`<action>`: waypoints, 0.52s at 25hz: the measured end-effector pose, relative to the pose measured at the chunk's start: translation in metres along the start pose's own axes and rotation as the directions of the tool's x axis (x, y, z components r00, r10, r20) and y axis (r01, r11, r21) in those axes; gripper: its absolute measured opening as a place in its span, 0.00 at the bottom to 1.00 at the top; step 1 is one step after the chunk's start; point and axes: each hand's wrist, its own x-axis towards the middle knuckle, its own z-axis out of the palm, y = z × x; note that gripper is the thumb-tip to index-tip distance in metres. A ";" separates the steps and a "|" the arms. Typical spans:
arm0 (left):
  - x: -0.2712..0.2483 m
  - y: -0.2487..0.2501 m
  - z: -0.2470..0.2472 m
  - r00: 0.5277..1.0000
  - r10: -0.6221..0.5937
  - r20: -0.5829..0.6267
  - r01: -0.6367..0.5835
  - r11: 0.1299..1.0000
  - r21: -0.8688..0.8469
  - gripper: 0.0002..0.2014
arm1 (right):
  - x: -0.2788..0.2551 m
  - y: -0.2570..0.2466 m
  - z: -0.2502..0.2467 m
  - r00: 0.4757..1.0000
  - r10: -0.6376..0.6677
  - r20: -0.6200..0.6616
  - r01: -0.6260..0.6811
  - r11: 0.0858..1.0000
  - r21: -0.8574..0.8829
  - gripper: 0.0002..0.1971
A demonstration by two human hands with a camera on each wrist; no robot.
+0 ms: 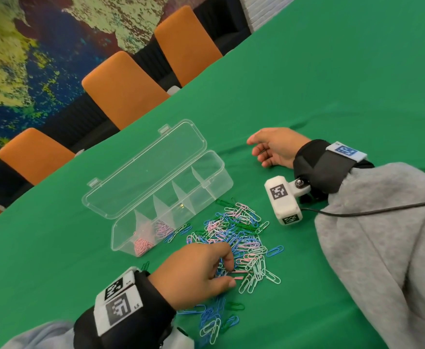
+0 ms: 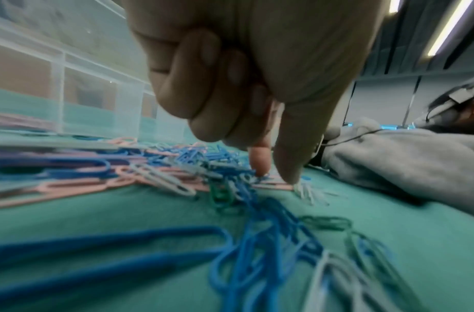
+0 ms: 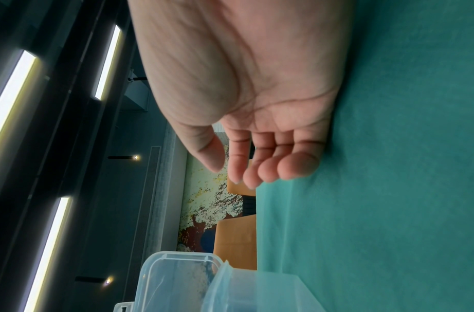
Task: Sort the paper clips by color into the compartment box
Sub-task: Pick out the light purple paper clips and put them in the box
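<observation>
A loose pile of paper clips (image 1: 241, 233) in blue, pink, green and white lies on the green table, just in front of the clear compartment box (image 1: 206, 195), whose lid stands open. The two leftmost compartments hold pink clips (image 1: 143, 244); the others look bare. My left hand (image 1: 231, 275) is down on the near edge of the pile. Its index fingertip and thumb pinch a pink clip (image 1: 240, 274), and the other fingers are curled in. The left wrist view shows both fingertips (image 2: 260, 166) pressed on that pink clip (image 2: 273, 186). My right hand (image 1: 264, 152) rests on its side, relaxed and holding nothing (image 3: 244, 168).
More blue, white and green clips (image 1: 214, 321) lie scattered beside my left wrist. Orange chairs (image 1: 123, 89) line the table's far edge. The right wrist's camera block (image 1: 283, 201) and its cable (image 1: 372, 210) lie on the cloth near the pile, beside my grey sleeve (image 1: 388, 235).
</observation>
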 end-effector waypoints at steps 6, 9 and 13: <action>0.009 0.006 0.001 0.996 -0.080 -0.034 0.085 0.979 0.186 0.08 | 0.001 0.000 -0.001 1.000 -0.001 -0.003 0.001 1.000 -0.002 0.04; 0.007 0.007 -0.002 0.993 -0.102 -0.066 0.115 0.960 0.257 0.09 | 0.001 0.001 -0.001 1.000 0.001 -0.001 -0.001 1.000 -0.004 0.03; 0.003 0.008 0.002 0.992 -0.084 -0.093 0.107 0.954 0.278 0.13 | 0.001 0.000 -0.001 1.000 0.000 -0.004 0.000 1.000 -0.019 0.03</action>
